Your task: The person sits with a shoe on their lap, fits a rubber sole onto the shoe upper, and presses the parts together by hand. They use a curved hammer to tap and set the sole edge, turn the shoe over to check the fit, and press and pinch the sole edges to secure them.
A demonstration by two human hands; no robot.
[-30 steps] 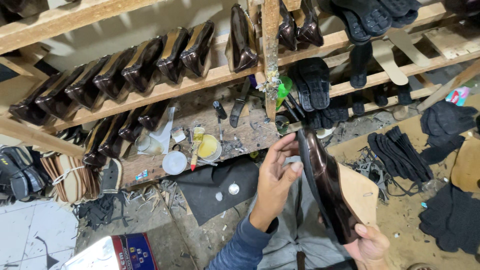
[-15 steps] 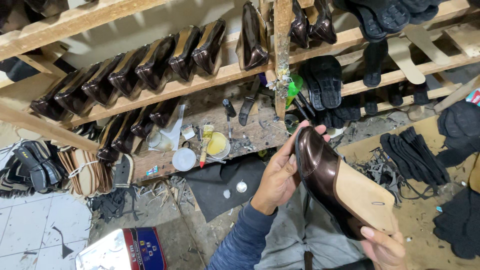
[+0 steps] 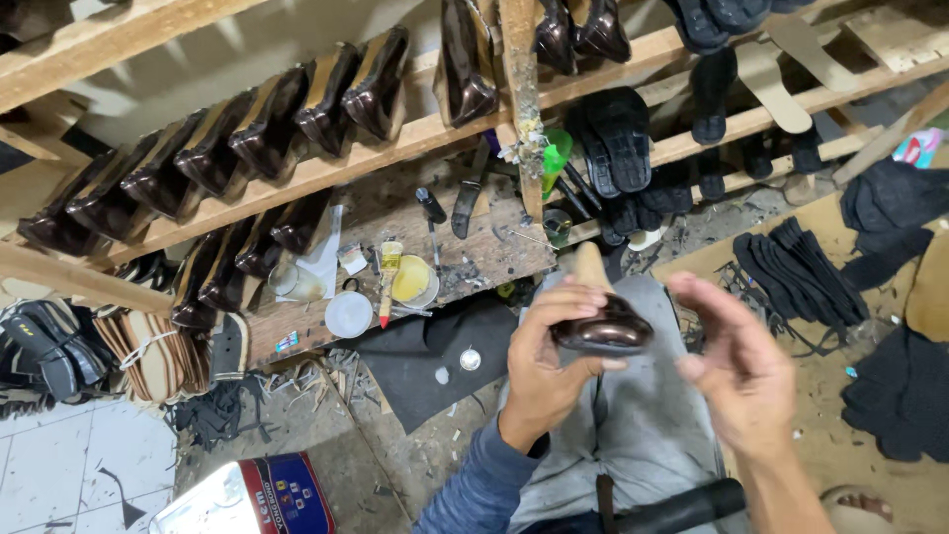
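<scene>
Workshop floor below; left hand (image 3: pixel 547 368) grips brown shoe (image 3: pixel 603 331).

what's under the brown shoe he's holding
The left hand cups the brown shoe from below; under it lie grey trousers. The shoe's sole faces away, unseen.

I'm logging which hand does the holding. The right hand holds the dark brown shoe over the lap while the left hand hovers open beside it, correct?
Not quite: the head view shows the left hand gripping the dark brown shoe over the lap, and the right hand hovering open beside it.
</scene>
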